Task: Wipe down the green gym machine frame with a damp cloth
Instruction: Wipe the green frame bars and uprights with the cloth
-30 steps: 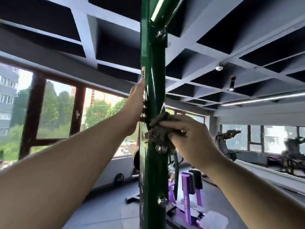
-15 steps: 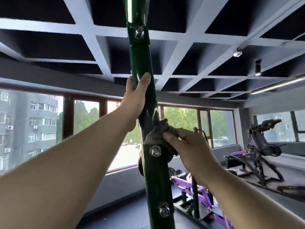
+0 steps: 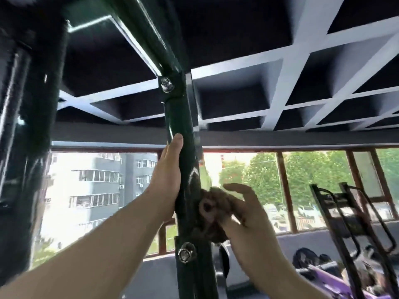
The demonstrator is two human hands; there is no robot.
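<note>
The green machine frame rises as an upright post through the middle of the view and joins a slanted top bar at a bolted bracket. My left hand rests against the post's left side, thumb up along the metal. A crumpled brown cloth is bunched against the post's right side just above a lower bolt. My right hand holds the cloth there, its upper fingers lifted and spread.
A second dark upright stands close at the left edge. A black rack and purple machines fill the lower right. Windows run across the back under a coffered ceiling.
The view has tilted up and swung, so the top bar and left upright now show. My left hand has stayed on the post; my right hand's fingers have loosened on the cloth.
</note>
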